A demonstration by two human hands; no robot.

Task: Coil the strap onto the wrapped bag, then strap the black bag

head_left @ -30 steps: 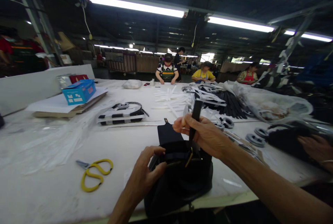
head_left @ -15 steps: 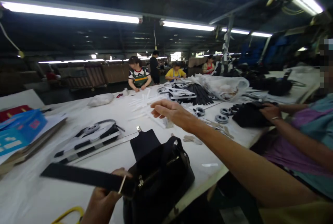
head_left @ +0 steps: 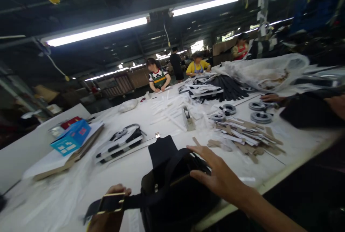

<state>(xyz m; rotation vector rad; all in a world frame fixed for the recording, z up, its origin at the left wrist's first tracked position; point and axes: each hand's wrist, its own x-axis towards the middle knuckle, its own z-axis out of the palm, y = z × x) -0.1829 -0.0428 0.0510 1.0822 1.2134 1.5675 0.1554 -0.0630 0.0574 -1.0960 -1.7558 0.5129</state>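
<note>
A black handbag (head_left: 178,199) stands at the table's front edge, its flap (head_left: 163,151) laid back with a metal clasp at the tip. My left hand (head_left: 115,192) is closed around a black strap (head_left: 133,201) with a gold buckle (head_left: 111,203), left of the bag. Over the bag's right side is my right hand (head_left: 218,174), thumb and fingers apart, beside the looped handle (head_left: 175,162). Whether its fingertips press on the bag is hard to tell. The bag's lower part is dark.
Cardboard strips (head_left: 248,137), tape rolls (head_left: 261,117) and a tape dispenser (head_left: 188,119) lie to the right. A blue box (head_left: 71,137) sits on stacked boards at left. Black-and-white strap pieces (head_left: 121,142) lie mid-table. A co-worker's hand (head_left: 273,98) touches black material at right.
My right hand has come back from over the table to the bag's right side. The strap in my left hand now hangs lower, its buckle turned. The view has shifted and tilted.
</note>
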